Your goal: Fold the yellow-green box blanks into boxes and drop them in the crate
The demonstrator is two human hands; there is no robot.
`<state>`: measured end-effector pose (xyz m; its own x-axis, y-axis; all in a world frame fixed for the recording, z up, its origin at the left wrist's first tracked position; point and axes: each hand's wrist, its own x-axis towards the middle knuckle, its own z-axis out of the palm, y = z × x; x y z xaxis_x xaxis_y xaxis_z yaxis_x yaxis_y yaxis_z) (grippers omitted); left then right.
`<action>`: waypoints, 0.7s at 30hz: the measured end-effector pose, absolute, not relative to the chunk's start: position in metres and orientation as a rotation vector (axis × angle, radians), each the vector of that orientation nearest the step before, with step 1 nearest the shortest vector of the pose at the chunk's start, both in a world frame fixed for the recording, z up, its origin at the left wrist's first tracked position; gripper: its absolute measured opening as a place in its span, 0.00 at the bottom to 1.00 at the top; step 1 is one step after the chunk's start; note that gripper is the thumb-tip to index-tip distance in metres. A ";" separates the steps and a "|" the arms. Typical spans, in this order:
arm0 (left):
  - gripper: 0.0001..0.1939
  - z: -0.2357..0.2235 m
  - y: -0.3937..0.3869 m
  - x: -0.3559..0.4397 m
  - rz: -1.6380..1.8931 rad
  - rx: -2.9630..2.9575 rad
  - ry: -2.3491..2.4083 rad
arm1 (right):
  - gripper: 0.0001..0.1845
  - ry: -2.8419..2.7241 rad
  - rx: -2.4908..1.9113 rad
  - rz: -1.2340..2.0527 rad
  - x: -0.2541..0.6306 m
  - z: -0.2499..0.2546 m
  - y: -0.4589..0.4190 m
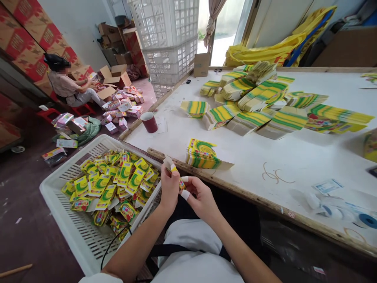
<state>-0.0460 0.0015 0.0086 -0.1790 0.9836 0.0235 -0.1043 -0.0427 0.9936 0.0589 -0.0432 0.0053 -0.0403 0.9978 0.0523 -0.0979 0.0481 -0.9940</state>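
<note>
Between my two hands is a small yellow carton [182, 184], held in front of the table's near edge. My left hand [170, 188] is closed around its left side, and a pale flap sticks up above the fingers. My right hand [200, 194] pinches the carton's right end, with white tape wrapped on the thumb and a fingertip. Just beyond the hands, a stack of flat yellow-green cartons [202, 154] rests on the table. To the left, a white plastic crate [60, 192] holds many folded yellow cartons [101, 184].
Piles of flat cartons [262, 94] cover the back of the white table [235, 157]. A dark red mug [149, 122] stands at its left edge; tape rolls [366, 220] lie at right. A seated person [64, 82] handles boxes beyond the crate. White crates [167, 35] are stacked behind.
</note>
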 end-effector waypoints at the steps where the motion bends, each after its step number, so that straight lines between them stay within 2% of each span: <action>1: 0.33 0.007 0.000 -0.046 1.432 1.061 1.187 | 0.13 -1.179 -1.080 1.234 0.061 0.005 -0.042; 3: 0.33 0.005 -0.002 -0.045 1.401 1.040 1.084 | 0.12 -1.089 -1.059 1.251 0.067 0.003 -0.039; 8: 0.18 0.009 -0.002 -0.049 1.273 0.979 1.038 | 0.06 -0.978 -1.082 1.227 0.087 -0.002 -0.035; 11: 0.27 0.021 0.007 -0.066 1.145 1.083 0.975 | 0.03 -1.214 -1.149 0.950 0.101 -0.001 -0.035; 14: 0.41 0.032 0.015 -0.087 0.975 1.187 0.944 | 0.13 -1.588 -1.211 0.528 0.111 0.004 -0.037; 17: 0.43 0.036 0.013 -0.096 0.654 1.483 1.079 | 0.18 -1.874 -1.148 0.289 0.109 0.009 -0.040; 19: 0.44 0.035 0.006 -0.091 0.444 1.677 1.123 | 0.18 -1.943 -1.093 0.230 0.105 0.009 -0.042; 21: 0.41 0.032 -0.002 -0.080 0.399 1.760 1.153 | 0.18 -1.890 -1.105 0.207 0.100 0.007 -0.043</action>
